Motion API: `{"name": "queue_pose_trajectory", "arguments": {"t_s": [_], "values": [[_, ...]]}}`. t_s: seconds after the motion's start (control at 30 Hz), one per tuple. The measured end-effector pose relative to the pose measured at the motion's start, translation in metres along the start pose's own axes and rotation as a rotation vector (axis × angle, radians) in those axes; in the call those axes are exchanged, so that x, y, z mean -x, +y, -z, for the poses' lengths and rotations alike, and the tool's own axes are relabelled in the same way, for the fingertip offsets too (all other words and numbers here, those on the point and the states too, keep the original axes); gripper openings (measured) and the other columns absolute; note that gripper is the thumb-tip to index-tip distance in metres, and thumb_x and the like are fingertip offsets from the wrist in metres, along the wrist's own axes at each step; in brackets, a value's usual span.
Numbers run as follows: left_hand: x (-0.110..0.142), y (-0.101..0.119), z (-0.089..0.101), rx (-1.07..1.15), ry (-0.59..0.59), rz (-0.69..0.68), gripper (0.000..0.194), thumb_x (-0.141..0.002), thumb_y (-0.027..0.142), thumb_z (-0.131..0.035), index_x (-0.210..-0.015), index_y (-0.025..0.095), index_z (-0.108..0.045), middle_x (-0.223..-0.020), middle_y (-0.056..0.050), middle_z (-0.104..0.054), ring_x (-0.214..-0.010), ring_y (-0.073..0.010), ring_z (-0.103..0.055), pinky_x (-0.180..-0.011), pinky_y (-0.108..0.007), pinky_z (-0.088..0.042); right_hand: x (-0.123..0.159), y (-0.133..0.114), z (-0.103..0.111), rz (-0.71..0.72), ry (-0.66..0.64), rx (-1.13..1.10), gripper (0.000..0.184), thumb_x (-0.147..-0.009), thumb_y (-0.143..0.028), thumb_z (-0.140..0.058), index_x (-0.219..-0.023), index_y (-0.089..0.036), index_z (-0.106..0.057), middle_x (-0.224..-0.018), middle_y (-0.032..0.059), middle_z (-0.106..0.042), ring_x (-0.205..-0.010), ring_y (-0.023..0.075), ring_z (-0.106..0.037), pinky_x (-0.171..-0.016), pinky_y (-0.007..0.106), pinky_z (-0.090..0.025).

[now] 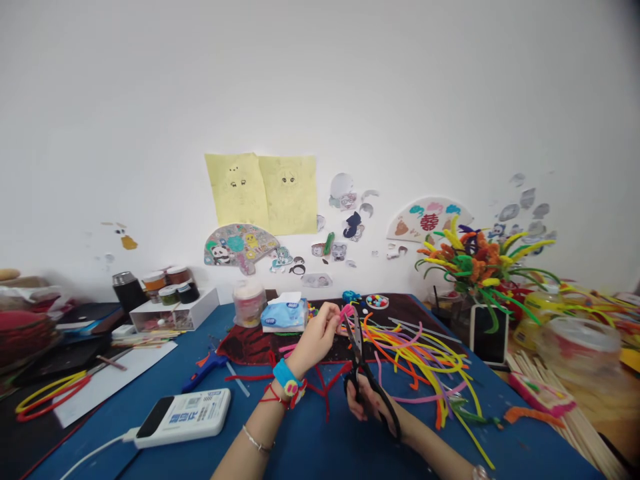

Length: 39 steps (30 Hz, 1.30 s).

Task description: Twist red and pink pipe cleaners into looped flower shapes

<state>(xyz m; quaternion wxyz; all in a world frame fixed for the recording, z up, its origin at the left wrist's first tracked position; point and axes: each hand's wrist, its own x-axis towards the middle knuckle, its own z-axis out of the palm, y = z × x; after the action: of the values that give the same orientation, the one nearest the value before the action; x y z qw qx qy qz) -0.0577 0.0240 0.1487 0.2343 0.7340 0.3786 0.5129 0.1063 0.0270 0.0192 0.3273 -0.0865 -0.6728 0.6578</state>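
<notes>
My left hand [321, 331] pinches a small pink fuzzy piece [346, 311], which looks like pipe cleaner, above the middle of the table. In my right hand [364, 398] is a pair of black-handled scissors [356, 340], with the fingers in the handles. Its blades point up and touch or nearly touch the pink piece; whether they meet it I cannot tell. Red pipe cleaners [327, 387] lie on the blue tabletop below my hands. A loose spread of yellow, orange and purple pipe cleaners [425, 353] lies to the right.
A tissue pack [284, 313] and a lidded tub [249, 303] stand behind my left hand. At left are a white power bank [183, 418] with a cable and a blue glue gun [205, 371]. A phone [489, 335] leans before a pipe-cleaner bouquet [475, 263] at right.
</notes>
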Motion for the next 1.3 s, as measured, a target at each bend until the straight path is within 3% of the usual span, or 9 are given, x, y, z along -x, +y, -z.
{"name": "queue_pose_trajectory", "arguments": {"t_s": [0.17, 0.33, 0.47, 0.6, 0.73, 0.9, 1.1, 1.2, 1.3], "values": [[0.003, -0.005, -0.003, -0.295, -0.010, -0.027, 0.019, -0.089, 0.030, -0.027, -0.091, 0.020, -0.043, -0.066, 0.002, -0.046, -0.059, -0.0114, -0.046, -0.059, -0.022, -0.036, -0.007, 0.000, -0.001, 0.025, 0.028, -0.201, 0.050, -0.070, -0.066, -0.043, -0.079, -0.017, -0.041, -0.059, -0.0037, -0.034, -0.050, 0.0079, -0.032, -0.049, 0.023, -0.026], [0.011, -0.007, -0.019, -0.574, -0.167, -0.060, 0.023, -0.089, 0.029, -0.024, -0.099, 0.021, -0.043, -0.076, -0.001, -0.057, -0.064, -0.0144, -0.055, -0.059, -0.023, -0.035, -0.006, -0.016, -0.006, -0.012, 0.038, -0.422, 0.054, -0.072, -0.071, -0.029, -0.077, -0.018, -0.040, -0.060, -0.0022, -0.034, -0.050, 0.0101, -0.035, -0.050, 0.024, -0.027], [0.011, -0.008, -0.025, -0.668, -0.169, -0.055, 0.026, -0.090, 0.028, -0.021, -0.104, 0.021, -0.042, -0.076, -0.002, -0.060, -0.065, -0.0156, -0.058, -0.057, -0.023, -0.036, -0.003, -0.021, -0.001, -0.026, 0.069, -0.379, 0.051, -0.074, -0.067, -0.030, -0.076, -0.017, -0.041, -0.061, -0.0019, -0.033, -0.051, 0.0102, -0.035, -0.051, 0.025, -0.026], [0.008, -0.011, -0.019, -0.745, -0.181, -0.107, 0.027, -0.090, 0.026, -0.021, -0.099, 0.021, -0.046, -0.080, -0.003, -0.061, -0.073, -0.0164, -0.059, -0.062, -0.023, -0.038, 0.000, -0.020, 0.004, -0.048, 0.100, -0.309, 0.051, -0.076, -0.066, -0.029, -0.076, -0.017, -0.041, -0.060, -0.0024, -0.032, -0.051, 0.0095, -0.033, -0.049, 0.024, -0.024], [0.006, -0.012, -0.016, -0.760, -0.181, -0.111, 0.026, -0.090, 0.025, -0.023, -0.097, 0.020, -0.048, -0.081, -0.004, -0.061, -0.075, -0.0156, -0.059, -0.065, -0.023, -0.039, 0.000, -0.024, 0.001, -0.036, 0.117, -0.243, 0.050, -0.075, -0.066, -0.032, -0.075, -0.017, -0.041, -0.056, -0.0032, -0.033, -0.048, 0.0089, -0.034, -0.046, 0.022, -0.021], [0.006, -0.015, -0.016, -0.757, -0.183, -0.108, 0.026, -0.090, 0.025, -0.023, -0.097, 0.020, -0.048, -0.081, -0.003, -0.062, -0.075, -0.0154, -0.059, -0.065, -0.023, -0.039, -0.002, -0.027, -0.005, -0.033, 0.148, -0.208, 0.048, -0.074, -0.065, -0.038, -0.074, -0.017, -0.043, -0.054, -0.0033, -0.037, -0.046, 0.0093, -0.038, -0.043, 0.022, -0.028], [0.004, -0.034, 0.001, -0.777, -0.122, -0.028, 0.025, -0.089, 0.025, -0.025, -0.095, 0.019, -0.049, -0.078, -0.004, -0.061, -0.073, -0.0162, -0.058, -0.063, -0.024, -0.039, 0.000, -0.031, 0.009, 0.038, 0.357, -0.234, 0.046, -0.077, -0.063, -0.036, -0.061, -0.019, -0.037, -0.038, -0.0082, -0.027, -0.032, 0.0064, -0.028, -0.040, 0.022, -0.028], [0.004, -0.038, 0.011, -0.698, -0.058, -0.010, 0.027, -0.090, 0.027, -0.023, -0.095, 0.020, -0.049, -0.078, -0.004, -0.060, -0.072, -0.0158, -0.058, -0.064, -0.025, -0.039, 0.002, -0.038, 0.025, 0.049, 0.393, -0.195, 0.051, -0.071, -0.071, -0.032, -0.063, -0.020, -0.038, -0.043, -0.0055, -0.035, -0.038, 0.0089, -0.036, -0.046, 0.025, -0.035], [0.003, -0.033, 0.015, -0.627, -0.014, -0.021, 0.027, -0.089, 0.034, -0.027, -0.099, 0.020, -0.048, -0.081, -0.003, -0.060, -0.075, -0.0161, -0.057, -0.066, -0.025, -0.040, 0.001, -0.036, 0.038, -0.001, 0.428, 0.016, 0.061, -0.065, -0.078, -0.025, -0.072, -0.021, -0.045, -0.057, 0.0022, -0.050, -0.053, 0.0162, -0.051, -0.052, 0.031, -0.040]]}}
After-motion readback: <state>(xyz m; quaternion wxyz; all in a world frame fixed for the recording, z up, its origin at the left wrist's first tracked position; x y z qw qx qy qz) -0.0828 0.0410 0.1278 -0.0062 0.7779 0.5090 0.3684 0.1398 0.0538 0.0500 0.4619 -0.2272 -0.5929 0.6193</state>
